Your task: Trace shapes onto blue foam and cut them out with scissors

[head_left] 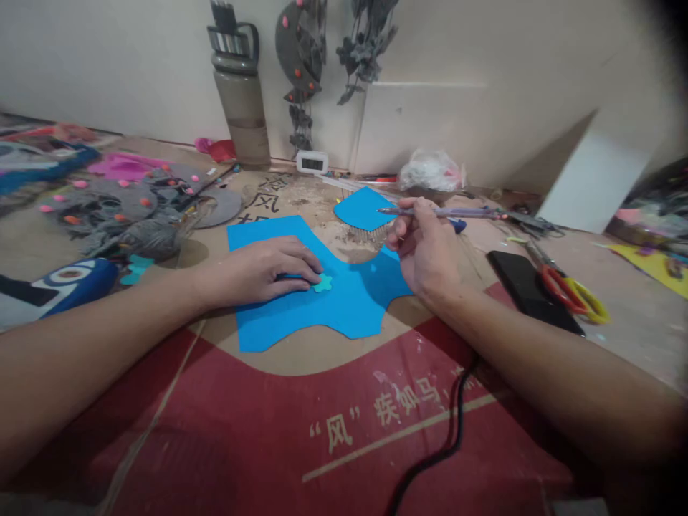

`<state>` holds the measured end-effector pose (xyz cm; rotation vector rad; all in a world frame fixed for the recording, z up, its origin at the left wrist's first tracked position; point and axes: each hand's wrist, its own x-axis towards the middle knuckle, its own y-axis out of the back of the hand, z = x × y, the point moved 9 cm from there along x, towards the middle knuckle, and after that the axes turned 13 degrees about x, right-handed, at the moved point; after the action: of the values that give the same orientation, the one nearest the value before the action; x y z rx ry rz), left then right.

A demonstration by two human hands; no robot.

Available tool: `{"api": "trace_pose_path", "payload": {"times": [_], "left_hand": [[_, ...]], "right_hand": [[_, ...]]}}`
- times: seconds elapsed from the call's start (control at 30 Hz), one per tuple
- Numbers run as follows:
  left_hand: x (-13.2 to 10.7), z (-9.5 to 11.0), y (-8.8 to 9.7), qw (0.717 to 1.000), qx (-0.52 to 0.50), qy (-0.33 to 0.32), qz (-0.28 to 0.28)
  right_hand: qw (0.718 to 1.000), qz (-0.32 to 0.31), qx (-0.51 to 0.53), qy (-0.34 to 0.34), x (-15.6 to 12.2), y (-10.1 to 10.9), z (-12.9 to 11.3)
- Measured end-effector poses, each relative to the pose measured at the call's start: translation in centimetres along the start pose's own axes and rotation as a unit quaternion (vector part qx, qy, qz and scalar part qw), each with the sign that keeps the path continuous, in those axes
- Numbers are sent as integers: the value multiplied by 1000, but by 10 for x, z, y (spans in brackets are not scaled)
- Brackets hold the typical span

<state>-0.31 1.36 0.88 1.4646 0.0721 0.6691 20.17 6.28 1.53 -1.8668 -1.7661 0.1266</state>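
A bright blue sheet [344,308] with curved cut-outs lies on the cardboard in front of me. My left hand [263,271] rests on it with fingers stretched out, fingertips at the edge of a small mint-green flower cut-out [323,284]. Above the sheet's right part, my right hand [427,254] is closed round a slim translucent pen [456,212], held nearly level with its tip toward the left. Just beyond that tip is a smaller blue piece [364,208], lying over a row of pins or bristles I cannot make out clearly.
On the right lie a black phone [529,290] and red-and-yellow-handled scissors [570,290]. A water bottle [241,100] and small digital clock [312,162] stand at the wall. Grey felt pieces [118,204] spread at left. A black cord [456,423] crosses the red cardboard [241,430].
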Motion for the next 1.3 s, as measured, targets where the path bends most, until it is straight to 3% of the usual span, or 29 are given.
{"api": "trace_pose_path", "payload": {"times": [0.17, 0.37, 0.53, 0.77, 1.03, 1.17, 1.3], "left_hand": [[0, -3, -1, 1000, -10, 8, 0], [-1, -6, -2, 1000, -18, 13, -4], [0, -6, -2, 1000, -18, 10, -4], [-1, -5, -3, 1000, -14, 7, -7], [0, -4, -3, 1000, -9, 6, -19], [0, -5, -3, 1000, -13, 9, -17], [-1, -7, -4, 1000, -11, 12, -16]], "right_hand": [[1000, 5, -12, -12, 6, -1, -11], [974, -75, -146, -155, 7, -16, -9], [966, -109, -131, -193, 2, -25, -14], [934, -173, -98, -298, -23, -39, 18], [929, -190, -86, -306, -31, -44, 25], [941, -200, -70, -263, -29, -51, 10], [956, -157, -151, -198, -7, -36, -12]]}}
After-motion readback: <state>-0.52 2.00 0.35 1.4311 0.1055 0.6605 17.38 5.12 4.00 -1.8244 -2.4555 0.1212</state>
